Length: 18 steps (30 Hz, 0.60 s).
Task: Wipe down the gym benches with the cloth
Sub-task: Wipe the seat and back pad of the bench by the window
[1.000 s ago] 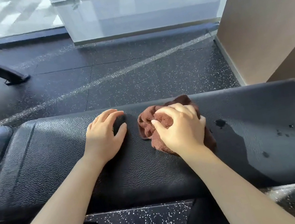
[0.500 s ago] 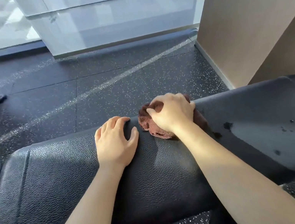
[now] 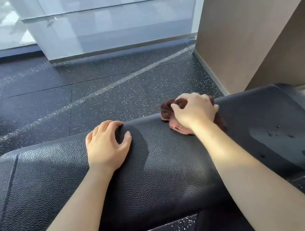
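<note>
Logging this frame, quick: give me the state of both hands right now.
Left hand: open, resting on the bench, holding nothing.
Right hand: closed, gripping the brown cloth at the bench's far edge.

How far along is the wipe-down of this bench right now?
Done: the bench pad around the left hand looks dry and spot-free. In hand: the right hand grips the brown cloth at the pad's far edge. Left: droplets on the pad's right end, not yet wiped.

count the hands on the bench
2. The left hand rests on the black bench near its far edge; the right hand, further right, grips the brown cloth at that edge. None seems hidden.
</note>
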{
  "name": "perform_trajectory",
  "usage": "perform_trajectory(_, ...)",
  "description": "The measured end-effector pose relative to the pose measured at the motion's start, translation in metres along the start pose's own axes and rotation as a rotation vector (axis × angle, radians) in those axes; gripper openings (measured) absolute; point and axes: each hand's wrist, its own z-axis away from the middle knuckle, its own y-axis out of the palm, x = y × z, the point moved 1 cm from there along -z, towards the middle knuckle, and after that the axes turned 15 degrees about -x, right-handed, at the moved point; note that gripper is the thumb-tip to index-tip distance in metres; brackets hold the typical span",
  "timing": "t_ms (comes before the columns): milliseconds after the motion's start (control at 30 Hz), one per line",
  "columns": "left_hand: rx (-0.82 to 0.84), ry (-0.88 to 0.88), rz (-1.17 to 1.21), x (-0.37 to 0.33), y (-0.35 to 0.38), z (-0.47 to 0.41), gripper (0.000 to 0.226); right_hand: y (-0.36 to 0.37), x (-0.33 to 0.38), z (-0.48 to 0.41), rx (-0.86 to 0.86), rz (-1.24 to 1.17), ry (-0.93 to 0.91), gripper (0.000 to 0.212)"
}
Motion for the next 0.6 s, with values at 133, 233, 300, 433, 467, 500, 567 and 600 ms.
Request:
perform_trajectory(133,-0.003,0.002,0.01,-0.001,-0.001,0.003,0.037,0.003,0.012,0.039,-0.009,-0.149,-0.176,0.026)
perform_trajectory(233,0.009,0.032,0.011,0.0,-0.001,0.006,0.045,0.001,0.002,0.04,-0.009,-0.202,-0.207,0.027)
perform_trajectory(300,0.009,0.041,0.015,-0.001,-0.002,0.007,0.051,0.002,-0.001,0.027,-0.015,-0.171,-0.167,0.027)
perform_trajectory(433,0.012,0.025,0.003,-0.001,-0.002,0.004,0.05,0.009,0.004,0.004,-0.022,-0.08,-0.047,0.03)
perform_trajectory(467,0.013,0.018,0.002,-0.001,-0.002,0.003,0.048,0.01,0.005,0.003,-0.018,-0.068,-0.05,0.03)
perform_trajectory(500,0.013,0.016,0.001,-0.002,-0.001,0.003,0.046,0.01,0.004,0.005,-0.014,-0.067,-0.063,0.03)
perform_trajectory(567,0.011,0.014,0.004,-0.003,-0.001,0.004,0.041,0.005,-0.002,0.017,-0.022,-0.106,-0.091,0.029)
perform_trajectory(600,0.008,0.016,0.004,-0.003,-0.001,0.004,0.041,0.002,-0.007,0.026,-0.031,-0.142,-0.096,0.028)
